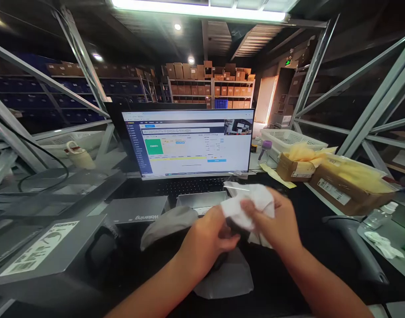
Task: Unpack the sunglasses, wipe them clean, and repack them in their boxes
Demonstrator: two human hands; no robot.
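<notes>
In front of the keyboard, my right hand (282, 223) is closed on a crumpled white cloth (244, 201), thumb pressed on top. My left hand (205, 243) is beside it with curled fingers, at the cloth's left end. Something dark shows under the left fingers, mostly hidden, and I cannot make out what it is. Below the hands lies a translucent plastic bag (227, 278) on the black mat. Left of them rests a light grey pouch (169, 226). Just beyond stands an open grey box (202, 201), with a flat grey lettered box (136, 208) next to it.
A monitor (189, 145) and keyboard (185, 186) stand ahead. Grey boxes with a labelled one (50, 260) crowd the left. On the right are a barcode scanner (358, 247), a clear pump bottle (381, 215), cartons of yellow packaging (345, 185) and a white basket (292, 139).
</notes>
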